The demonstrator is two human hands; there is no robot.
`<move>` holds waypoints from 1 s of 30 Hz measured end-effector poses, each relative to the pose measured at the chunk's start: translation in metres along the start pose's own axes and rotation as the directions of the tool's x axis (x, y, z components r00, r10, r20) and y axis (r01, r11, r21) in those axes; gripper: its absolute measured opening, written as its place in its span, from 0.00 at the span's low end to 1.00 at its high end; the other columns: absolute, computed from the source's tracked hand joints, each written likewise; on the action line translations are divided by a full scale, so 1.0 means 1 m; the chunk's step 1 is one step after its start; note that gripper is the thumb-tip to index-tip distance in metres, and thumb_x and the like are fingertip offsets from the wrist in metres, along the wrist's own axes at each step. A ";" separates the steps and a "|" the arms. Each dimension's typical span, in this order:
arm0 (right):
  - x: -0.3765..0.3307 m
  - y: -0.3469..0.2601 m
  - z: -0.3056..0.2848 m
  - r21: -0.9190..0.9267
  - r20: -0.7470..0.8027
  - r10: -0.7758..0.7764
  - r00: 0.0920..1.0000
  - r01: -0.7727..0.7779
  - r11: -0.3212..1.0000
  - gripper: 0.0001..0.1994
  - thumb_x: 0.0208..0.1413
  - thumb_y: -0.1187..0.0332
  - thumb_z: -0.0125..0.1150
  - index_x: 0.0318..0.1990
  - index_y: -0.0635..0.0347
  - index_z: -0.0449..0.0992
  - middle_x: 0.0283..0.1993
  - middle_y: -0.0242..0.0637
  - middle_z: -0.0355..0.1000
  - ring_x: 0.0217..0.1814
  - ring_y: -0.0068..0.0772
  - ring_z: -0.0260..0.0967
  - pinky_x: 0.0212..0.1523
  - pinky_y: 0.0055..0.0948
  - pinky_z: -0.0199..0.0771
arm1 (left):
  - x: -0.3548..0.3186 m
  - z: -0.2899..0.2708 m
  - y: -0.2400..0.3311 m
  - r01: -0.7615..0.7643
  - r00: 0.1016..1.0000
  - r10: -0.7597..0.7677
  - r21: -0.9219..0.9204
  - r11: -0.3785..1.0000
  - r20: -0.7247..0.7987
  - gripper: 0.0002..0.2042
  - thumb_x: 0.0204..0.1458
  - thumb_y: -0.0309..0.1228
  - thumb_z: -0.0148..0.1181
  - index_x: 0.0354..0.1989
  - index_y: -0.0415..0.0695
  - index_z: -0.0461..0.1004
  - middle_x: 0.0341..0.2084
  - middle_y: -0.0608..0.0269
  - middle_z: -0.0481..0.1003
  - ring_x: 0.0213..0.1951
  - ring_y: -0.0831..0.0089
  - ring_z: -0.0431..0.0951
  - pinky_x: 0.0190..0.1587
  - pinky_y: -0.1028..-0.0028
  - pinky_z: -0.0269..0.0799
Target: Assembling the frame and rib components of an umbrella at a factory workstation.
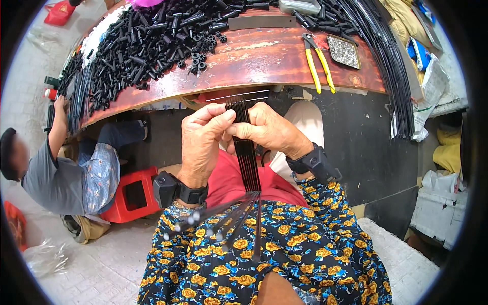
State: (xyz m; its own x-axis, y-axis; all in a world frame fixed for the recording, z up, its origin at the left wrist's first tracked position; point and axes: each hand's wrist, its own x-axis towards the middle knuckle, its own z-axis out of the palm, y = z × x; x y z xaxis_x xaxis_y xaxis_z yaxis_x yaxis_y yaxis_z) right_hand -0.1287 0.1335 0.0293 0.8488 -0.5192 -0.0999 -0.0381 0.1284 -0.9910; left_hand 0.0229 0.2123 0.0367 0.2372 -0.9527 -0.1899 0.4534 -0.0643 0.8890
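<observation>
A flat row of thin black ribs (pixel 247 162), like umbrella ribs, hangs between my two hands over my lap. My left hand (pixel 204 137) pinches its upper left side between thumb and fingers. From the other side my right hand (pixel 277 129) is closed on the same ribs, its thumb lying across them. A thin straight wire (pixel 256 97) crosses the top ends; whether it passes through them is too small to tell. Below, the ribs meet at a narrow band and fan out into loose rods (pixel 223 221) with pale tips over my flowered clothing.
The reddish table (pixel 264 63) carries a heap of black plastic tubes (pixel 152 46), a flat metal bar (pixel 262 22), yellow-handled pliers (pixel 319 66), a tray of small metal parts (pixel 343 51) and long black rods (pixel 386 61). A co-worker (pixel 56 178) sits left beside a red stool (pixel 136 195).
</observation>
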 end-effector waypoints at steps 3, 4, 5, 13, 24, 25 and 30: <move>-0.002 -0.003 -0.001 -0.045 0.009 -0.014 1.000 0.014 0.999 0.17 0.60 0.57 0.57 0.31 0.63 0.81 0.24 0.29 0.76 0.19 0.16 0.69 0.16 0.18 0.67 | -0.004 0.000 0.000 -0.002 0.999 0.001 -0.022 1.000 -0.050 0.07 0.53 0.24 0.62 0.38 0.34 0.77 0.27 0.62 0.78 0.21 0.80 0.74 0.19 0.80 0.71; -0.003 -0.008 0.000 -0.040 0.010 -0.013 1.000 0.014 0.999 0.17 0.60 0.57 0.57 0.31 0.63 0.81 0.24 0.29 0.76 0.19 0.16 0.69 0.16 0.18 0.67 | -0.005 0.001 0.000 0.001 0.999 -0.002 -0.019 1.000 -0.053 0.07 0.53 0.24 0.62 0.38 0.34 0.77 0.27 0.62 0.78 0.21 0.80 0.74 0.19 0.80 0.71; -0.005 -0.014 0.002 0.002 -0.001 0.015 1.000 -0.015 1.000 0.14 0.58 0.62 0.58 0.30 0.66 0.78 0.22 0.30 0.74 0.21 0.16 0.66 0.19 0.21 0.66 | -0.006 0.002 0.000 -0.015 0.997 0.013 -0.031 0.999 -0.072 0.07 0.54 0.24 0.62 0.38 0.34 0.77 0.28 0.62 0.78 0.21 0.80 0.74 0.20 0.80 0.71; -0.002 0.008 0.007 0.062 -0.037 -0.054 0.998 0.057 0.996 0.13 0.54 0.64 0.59 0.29 0.69 0.77 0.22 0.35 0.74 0.24 0.18 0.68 0.25 0.25 0.69 | -0.011 0.000 -0.006 -0.054 0.998 0.054 -0.018 0.998 -0.021 0.08 0.55 0.25 0.60 0.40 0.34 0.76 0.29 0.62 0.78 0.23 0.80 0.74 0.21 0.81 0.69; -0.005 -0.010 0.003 0.116 0.028 0.062 0.998 -0.065 0.991 0.13 0.57 0.64 0.58 0.32 0.69 0.77 0.25 0.36 0.76 0.27 0.22 0.72 0.30 0.25 0.72 | -0.013 0.007 -0.006 -0.079 0.993 0.087 0.094 0.992 -0.081 0.06 0.58 0.28 0.57 0.39 0.39 0.74 0.25 0.70 0.74 0.19 0.86 0.68 0.19 0.84 0.63; -0.005 -0.010 0.003 0.109 0.031 0.059 0.998 -0.062 0.992 0.13 0.57 0.64 0.58 0.32 0.69 0.77 0.25 0.36 0.76 0.27 0.22 0.72 0.30 0.25 0.72 | -0.012 0.007 -0.006 -0.087 0.992 0.094 0.091 0.992 -0.082 0.06 0.58 0.28 0.57 0.39 0.39 0.74 0.25 0.70 0.74 0.19 0.86 0.68 0.19 0.84 0.63; 0.002 -0.002 0.008 0.062 0.014 -0.011 1.000 0.010 0.998 0.12 0.58 0.65 0.55 0.35 0.67 0.77 0.26 0.34 0.75 0.28 0.20 0.71 0.30 0.25 0.71 | -0.014 0.004 -0.005 -0.089 0.986 0.107 0.141 0.986 -0.124 0.06 0.59 0.29 0.57 0.39 0.39 0.74 0.23 0.71 0.73 0.19 0.88 0.68 0.19 0.85 0.63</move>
State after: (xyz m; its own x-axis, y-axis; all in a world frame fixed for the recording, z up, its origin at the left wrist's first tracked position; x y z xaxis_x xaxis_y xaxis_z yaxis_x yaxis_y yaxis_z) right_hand -0.1224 0.1391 0.0322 0.8565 -0.5086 -0.0878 0.0034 0.1756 -0.9845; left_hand 0.0137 0.2246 0.0372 0.3894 -0.9098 -0.1440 0.3043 -0.0205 0.9524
